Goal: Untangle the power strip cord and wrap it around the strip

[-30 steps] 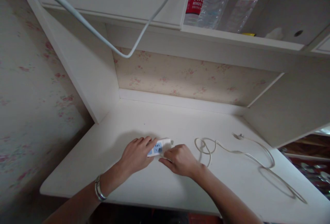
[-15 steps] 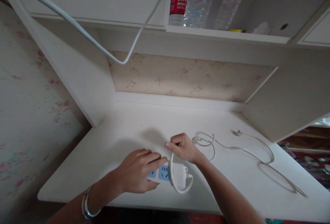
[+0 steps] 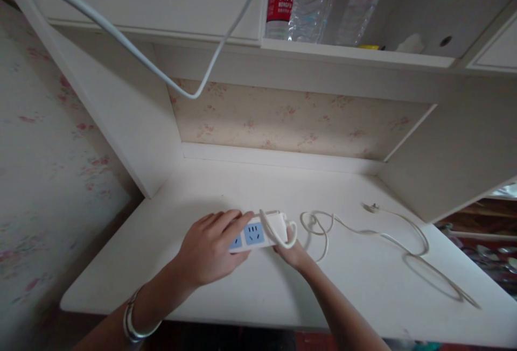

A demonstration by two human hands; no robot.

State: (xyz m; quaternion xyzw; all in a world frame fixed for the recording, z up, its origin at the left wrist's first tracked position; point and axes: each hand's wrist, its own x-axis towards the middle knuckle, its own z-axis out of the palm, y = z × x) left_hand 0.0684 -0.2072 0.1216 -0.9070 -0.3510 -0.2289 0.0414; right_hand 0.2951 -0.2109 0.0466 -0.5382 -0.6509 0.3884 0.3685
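Our left hand (image 3: 216,246) wraps the power strip (image 3: 253,233), thumb at its near edge, over the white desk (image 3: 238,292); our right hand (image 3: 294,253) reaches beneath its corded end, fingers mostly hidden, grip we can't tell

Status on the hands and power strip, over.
Left hand gripping power strip. Right hand at its corded end, partly hidden. Cord loops across strip; more cord on desk.

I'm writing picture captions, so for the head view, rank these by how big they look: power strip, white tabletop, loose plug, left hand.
Largest to smallest:
1. White tabletop
2. Left hand
3. Power strip, judged by its visible part, since the hand covers one end
4. Loose plug
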